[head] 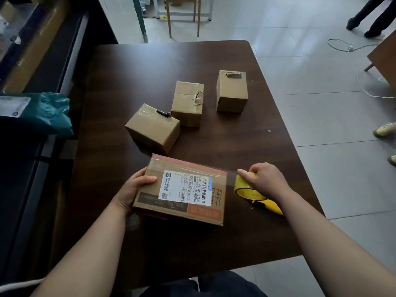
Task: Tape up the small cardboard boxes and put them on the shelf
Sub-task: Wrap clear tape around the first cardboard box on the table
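**Right grip** (265, 179): curled round the yellow tape dispenser (249, 190), one digit stretched along the top of the roll. Held low over the worktop (150, 67), just off the right end of the labelled box (184, 189).

**Clear tape strip** (231, 176): drawn taut leftward from the dispenser onto the box top, then laid along the far edge. Not yet cut. Long axis left to right, in line with the right grip's pull.

**Labelled box**: immediately left of the right grip, flat on the worktop, label up, long side running between the two grips.

**Left grip** (135, 188): clasped on the box's left end, thumb on top, remaining fingers hidden behind the side. By judgement, bracing against the pull.

**Coming move, by judgement**: dispenser down over the box's right end, strip pressed and cut. Depends on keeping the strip square to that far edge. Right grip nearer, already at that end.

**Beyond both grips:**
- nearest small box (153, 128), tilted, corner against or just beside the middle small box (187, 103)
- tall small box (231, 92), apart to the right
- ragged old tape on all three; fresh sealing impossible to tell

**Left of the left grip**: dark shelf (72, 67), holding a teal mailer bag (42, 112).
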Tool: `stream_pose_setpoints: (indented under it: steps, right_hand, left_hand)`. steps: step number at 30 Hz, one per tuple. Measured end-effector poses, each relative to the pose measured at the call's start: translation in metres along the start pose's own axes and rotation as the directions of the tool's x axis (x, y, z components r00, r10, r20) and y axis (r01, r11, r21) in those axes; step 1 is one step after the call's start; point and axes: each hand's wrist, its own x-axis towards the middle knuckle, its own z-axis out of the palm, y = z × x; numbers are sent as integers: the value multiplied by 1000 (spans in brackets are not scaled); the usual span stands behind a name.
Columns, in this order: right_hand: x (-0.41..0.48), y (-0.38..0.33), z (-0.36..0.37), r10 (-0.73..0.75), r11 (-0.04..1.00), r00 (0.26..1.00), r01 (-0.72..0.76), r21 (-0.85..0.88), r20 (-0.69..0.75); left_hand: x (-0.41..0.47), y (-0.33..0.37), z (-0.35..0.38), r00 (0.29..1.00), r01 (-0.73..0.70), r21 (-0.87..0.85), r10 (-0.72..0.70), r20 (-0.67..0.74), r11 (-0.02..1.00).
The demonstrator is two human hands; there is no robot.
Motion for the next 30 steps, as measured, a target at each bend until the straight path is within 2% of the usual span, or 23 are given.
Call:
stream_pose_setpoints:
  steps: [14,18,21,22,23,25,26,28,29,30]
  right_hand:
    - [6,-1,20,64,998,993,-62,-19,94]
    - [1,-10,36,84,996,988,-85,7,126]
    - [-7,-11,52,109,982,985,-128,138,134]
    - [-9,-12,56,115,973,985,-138,183,131]
    - [-11,-13,59,119,965,985,-145,217,128]
    - [-14,-16,64,120,953,985,-148,263,121]
    - [-16,-18,67,120,946,985,-150,286,121]
    - [-18,-19,71,120,925,985,-157,347,125]
    - [-18,-18,72,113,916,986,-153,372,126]
    - [-19,-17,72,102,908,986,-145,393,130]
  left_hand:
    - [5,-6,-4,997,40,-56,-43,-66,998]
    - [0,-2,1,983,75,121,-53,-174,990]
    - [2,2,5,934,32,340,93,-345,940]
    - [3,4,7,890,25,477,198,-411,879]
    - [4,6,11,833,53,630,314,-456,775]
    - [0,11,31,729,167,874,540,-421,456]
    - [-5,11,47,723,194,938,604,-335,288]
    - [-14,7,82,823,186,983,548,-152,-7]
    - [-18,1,96,882,183,977,457,-114,-109]
    - [-20,-7,108,924,196,966,363,-124,-167]
